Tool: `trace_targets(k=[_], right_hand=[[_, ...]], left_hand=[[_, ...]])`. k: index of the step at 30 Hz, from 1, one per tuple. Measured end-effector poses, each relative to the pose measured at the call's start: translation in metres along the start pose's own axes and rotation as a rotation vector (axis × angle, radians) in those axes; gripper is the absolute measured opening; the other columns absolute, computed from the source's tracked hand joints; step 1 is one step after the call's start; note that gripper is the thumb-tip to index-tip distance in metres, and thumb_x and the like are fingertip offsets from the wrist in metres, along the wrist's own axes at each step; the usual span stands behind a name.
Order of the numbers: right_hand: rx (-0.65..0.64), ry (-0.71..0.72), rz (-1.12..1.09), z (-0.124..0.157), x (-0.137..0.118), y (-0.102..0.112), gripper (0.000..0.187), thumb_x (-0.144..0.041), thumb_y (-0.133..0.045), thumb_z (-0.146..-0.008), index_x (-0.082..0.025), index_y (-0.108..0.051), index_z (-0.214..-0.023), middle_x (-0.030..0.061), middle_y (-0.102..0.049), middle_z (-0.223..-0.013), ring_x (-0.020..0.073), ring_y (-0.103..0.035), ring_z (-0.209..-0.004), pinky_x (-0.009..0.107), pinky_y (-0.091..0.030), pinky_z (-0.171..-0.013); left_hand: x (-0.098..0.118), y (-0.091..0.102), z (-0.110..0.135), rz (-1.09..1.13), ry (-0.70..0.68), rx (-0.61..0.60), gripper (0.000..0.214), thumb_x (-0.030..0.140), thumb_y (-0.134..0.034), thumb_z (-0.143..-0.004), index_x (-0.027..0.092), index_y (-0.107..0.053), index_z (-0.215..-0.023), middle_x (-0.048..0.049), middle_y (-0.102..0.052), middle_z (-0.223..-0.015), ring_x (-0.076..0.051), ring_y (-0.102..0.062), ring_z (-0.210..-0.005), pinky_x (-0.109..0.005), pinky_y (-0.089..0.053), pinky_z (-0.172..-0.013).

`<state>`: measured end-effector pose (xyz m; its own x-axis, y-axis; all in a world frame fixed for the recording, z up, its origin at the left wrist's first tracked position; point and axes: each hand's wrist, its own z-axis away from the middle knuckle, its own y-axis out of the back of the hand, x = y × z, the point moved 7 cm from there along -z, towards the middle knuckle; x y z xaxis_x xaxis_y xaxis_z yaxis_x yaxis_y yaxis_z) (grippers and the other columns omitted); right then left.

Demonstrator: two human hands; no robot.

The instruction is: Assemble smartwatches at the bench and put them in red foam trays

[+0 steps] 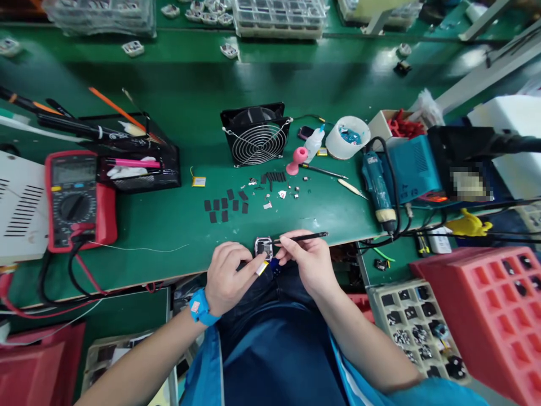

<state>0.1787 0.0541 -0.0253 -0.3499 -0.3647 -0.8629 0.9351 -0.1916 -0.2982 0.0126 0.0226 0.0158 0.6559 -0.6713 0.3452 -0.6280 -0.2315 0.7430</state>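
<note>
My left hand (pixel 228 276) is closed around a small square electronic part (pixel 264 246) with a yellow and blue strip (pixel 266 266) hanging below it, held at the green bench's front edge. My right hand (pixel 308 259) pinches a thin black tool (pixel 301 237) whose tip touches the part. A blue strap (pixel 200 308) wraps my left wrist. Small black pads (pixel 226 206) and tiny loose parts (pixel 279 192) lie on the mat just beyond.
A red multimeter (pixel 76 197) with leads sits at left beside a black tray of tools (pixel 135 152). A black fan (pixel 257 134), pink stand (pixel 298 160), white cup (pixel 347 136), blue driver (pixel 376 186) and blue station (pixel 416 169) stand behind. Red (pixel 486 316) and grey (pixel 416 327) compartment trays are at right.
</note>
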Motion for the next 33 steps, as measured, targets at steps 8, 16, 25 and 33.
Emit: trace_targets(k=[8,16,25,33], right_hand=[[0.001,0.003,0.001,0.001,0.000,-0.002,0.029,-0.041,-0.088,-0.071,-0.017,-0.073,-0.078,0.0013,-0.072,-0.057,0.0132,-0.067,-0.047,0.022,-0.059,-0.047],[-0.001,0.018,-0.002,0.000,0.003,-0.002,0.028,-0.040,-0.087,-0.072,-0.017,-0.072,-0.078,0.0008,-0.072,-0.058,0.0142,-0.069,-0.050,0.022,-0.059,-0.047],[-0.038,0.126,0.104,0.002,-0.004,-0.002,0.027,-0.044,-0.081,-0.078,-0.019,-0.074,-0.081,0.0005,-0.072,-0.065,0.0145,-0.069,-0.054,0.024,-0.059,-0.049],[-0.088,0.354,0.345,0.001,-0.025,0.004,0.021,-0.042,-0.078,-0.084,-0.022,-0.079,-0.078,0.0030,-0.076,-0.074,0.0185,-0.072,-0.066,0.029,-0.060,-0.062]], left_hand=[[0.000,0.002,0.000,-0.008,0.008,0.035,0.019,0.013,-0.069,-0.091,0.024,-0.071,-0.106,-0.0022,-0.064,-0.084,-0.019,-0.061,-0.086,-0.037,-0.053,-0.085],[-0.001,0.000,0.002,-0.009,-0.008,-0.009,0.028,0.011,-0.068,-0.091,0.023,-0.070,-0.116,-0.0074,-0.071,-0.102,-0.023,-0.064,-0.100,-0.040,-0.055,-0.086],[0.000,-0.005,0.000,0.023,-0.056,-0.095,0.026,0.009,-0.069,-0.091,0.016,-0.066,-0.115,-0.0119,-0.075,-0.111,-0.031,-0.064,-0.112,-0.048,-0.056,-0.087],[0.000,-0.006,-0.003,0.022,-0.021,-0.128,0.026,0.009,-0.070,-0.091,0.020,-0.067,-0.115,-0.0098,-0.075,-0.110,-0.028,-0.067,-0.109,-0.046,-0.055,-0.089]])
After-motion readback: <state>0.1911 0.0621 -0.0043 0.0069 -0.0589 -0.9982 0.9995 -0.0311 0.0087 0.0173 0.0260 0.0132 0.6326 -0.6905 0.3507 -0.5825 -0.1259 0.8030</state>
